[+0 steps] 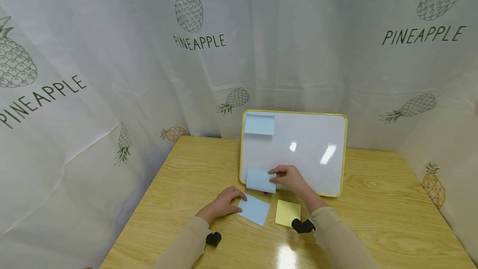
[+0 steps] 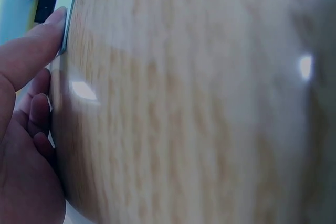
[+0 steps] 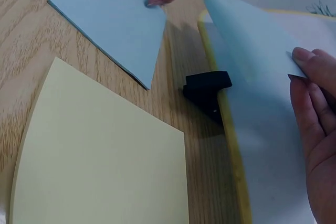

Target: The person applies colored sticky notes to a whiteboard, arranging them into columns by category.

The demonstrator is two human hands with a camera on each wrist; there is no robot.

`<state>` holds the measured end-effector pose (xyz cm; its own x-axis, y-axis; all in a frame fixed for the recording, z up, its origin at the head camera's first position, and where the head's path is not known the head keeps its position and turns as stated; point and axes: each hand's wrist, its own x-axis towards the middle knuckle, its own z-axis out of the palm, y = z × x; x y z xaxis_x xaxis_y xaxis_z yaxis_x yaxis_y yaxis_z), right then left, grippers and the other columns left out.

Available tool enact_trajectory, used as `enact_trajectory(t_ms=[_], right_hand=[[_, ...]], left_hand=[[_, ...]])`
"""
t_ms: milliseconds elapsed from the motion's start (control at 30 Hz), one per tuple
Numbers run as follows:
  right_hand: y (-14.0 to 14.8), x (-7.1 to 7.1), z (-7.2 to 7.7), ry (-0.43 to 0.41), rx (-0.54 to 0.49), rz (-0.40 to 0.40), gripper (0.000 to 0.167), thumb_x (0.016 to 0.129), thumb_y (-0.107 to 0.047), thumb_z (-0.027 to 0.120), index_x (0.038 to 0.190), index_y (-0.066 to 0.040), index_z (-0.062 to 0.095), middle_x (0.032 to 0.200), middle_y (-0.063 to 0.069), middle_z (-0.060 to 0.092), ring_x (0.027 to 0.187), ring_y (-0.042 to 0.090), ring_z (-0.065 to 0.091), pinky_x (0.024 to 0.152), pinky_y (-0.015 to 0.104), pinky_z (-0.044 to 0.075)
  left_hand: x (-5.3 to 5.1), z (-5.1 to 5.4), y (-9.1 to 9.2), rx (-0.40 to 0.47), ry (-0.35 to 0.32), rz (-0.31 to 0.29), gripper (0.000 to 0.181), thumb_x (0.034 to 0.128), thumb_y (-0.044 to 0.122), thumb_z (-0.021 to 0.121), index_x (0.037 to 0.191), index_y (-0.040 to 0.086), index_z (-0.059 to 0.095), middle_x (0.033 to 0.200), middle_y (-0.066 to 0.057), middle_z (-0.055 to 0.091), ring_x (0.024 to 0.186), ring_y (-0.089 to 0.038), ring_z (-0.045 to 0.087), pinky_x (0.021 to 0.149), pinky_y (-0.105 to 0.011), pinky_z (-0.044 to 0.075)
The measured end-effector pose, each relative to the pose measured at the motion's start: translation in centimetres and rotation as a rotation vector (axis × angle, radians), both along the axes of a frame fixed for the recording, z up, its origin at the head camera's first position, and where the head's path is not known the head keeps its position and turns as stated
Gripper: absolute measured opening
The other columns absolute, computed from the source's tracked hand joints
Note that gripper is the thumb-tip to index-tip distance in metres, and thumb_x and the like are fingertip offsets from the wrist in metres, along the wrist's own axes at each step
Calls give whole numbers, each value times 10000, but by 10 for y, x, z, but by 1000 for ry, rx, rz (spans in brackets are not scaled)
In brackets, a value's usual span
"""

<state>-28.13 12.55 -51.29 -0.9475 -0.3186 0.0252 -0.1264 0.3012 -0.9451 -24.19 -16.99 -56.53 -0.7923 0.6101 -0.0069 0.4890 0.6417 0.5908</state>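
My right hand (image 1: pixel 293 179) pinches the right edge of a light blue sticky note (image 1: pixel 257 181) between thumb and fingers. This sheet lies over the lower left corner of a yellow-framed whiteboard (image 1: pixel 298 136), its held edge lifted off the surface in the right wrist view. Another blue sticky note (image 1: pixel 259 125) is on the board's upper left, its lower edge standing out. On the table, my left hand (image 1: pixel 223 203) holds a blue sticky note pad (image 3: pixel 113 22) at its left corner, thumb and finger on its edges. A yellow sticky note pad (image 3: pixel 110 150) lies beside it.
The whiteboard stands leaning back on the wooden table (image 1: pixel 388 219), near a pineapple-print curtain (image 1: pixel 298 53). A black clip-like foot (image 3: pixel 207 90) is at the board's lower edge. Black wrist devices (image 1: pixel 213 239) hang by both sleeves.
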Motion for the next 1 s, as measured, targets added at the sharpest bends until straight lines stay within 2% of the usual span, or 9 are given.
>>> enact_trajectory(t_ms=[267, 400, 467, 533, 600, 667, 767, 900, 1000], right_hand=[[6, 5, 9, -13, -17, -21, 225, 798, -118, 813, 996, -40, 738, 751, 56, 641, 718, 264, 610, 675, 348, 528], [8, 11, 16, -8, -27, -36, 210, 786, -115, 824, 953, -38, 724, 737, 55, 643, 715, 277, 614, 684, 346, 530], [10, 13, 17, -5, -41, -35, 200, 792, -95, 816, 950, -24, 717, 746, 65, 647, 733, 306, 621, 705, 366, 536], [10, 15, 20, -5, -60, -38, 192, 797, -89, 810, 950, -20, 716, 759, 74, 653, 759, 338, 629, 731, 386, 541], [10, 17, 23, -4, -75, -44, 188, 801, -81, 805, 955, -18, 718, 774, 84, 661, 788, 365, 635, 753, 411, 541], [11, 16, 22, 8, -90, -58, 187, 793, -109, 816, 944, -44, 726, 779, 73, 663, 779, 325, 645, 746, 380, 545], [11, 15, 25, 34, -96, -73, 186, 788, -123, 822, 935, -56, 729, 788, 71, 667, 758, 275, 649, 728, 348, 547], [10, 15, 29, 58, -100, -81, 179, 792, -125, 821, 920, -51, 721, 792, 69, 659, 731, 227, 640, 697, 312, 547], [9, 15, 33, 63, -106, -88, 175, 794, -111, 818, 906, -35, 707, 805, 73, 648, 732, 223, 633, 690, 312, 547]], left_hand=[[1, -1, 2, -26, 23, 30, 287, 887, 262, 738, 1153, 237, 635, 1096, 47, 501, 1004, -151, 481, 883, -381, 401], [3, 2, 8, -33, 18, 76, 281, 882, 237, 748, 1140, 232, 637, 1061, 55, 498, 979, -148, 478, 862, -371, 407], [4, 7, 13, 0, 6, 129, 284, 873, 195, 755, 1135, 218, 648, 1068, 49, 521, 981, -154, 492, 854, -373, 420], [5, 16, 18, 78, -22, 201, 270, 882, 162, 744, 1133, 190, 649, 1059, 37, 536, 957, -158, 498, 820, -363, 435], [6, 32, 23, 207, -65, 284, 265, 889, 124, 731, 1137, 157, 645, 1042, 6, 560, 920, -172, 508, 767, -350, 454], [4, 47, 28, 337, -88, 343, 289, 894, 121, 726, 1165, 131, 627, 1004, -16, 573, 861, -168, 515, 713, -317, 462], [-1, 69, 34, 463, -109, 364, 390, 894, 124, 728, 1255, 113, 580, 947, -26, 593, 778, -160, 508, 649, -278, 450], [-8, 90, 39, 501, -115, 339, 531, 888, 135, 737, 1370, 129, 515, 905, 0, 625, 706, -147, 496, 597, -257, 418], [-13, 99, 42, 506, -140, 327, 582, 889, 144, 737, 1414, 137, 485, 898, 3, 637, 691, -148, 490, 591, -261, 407]])
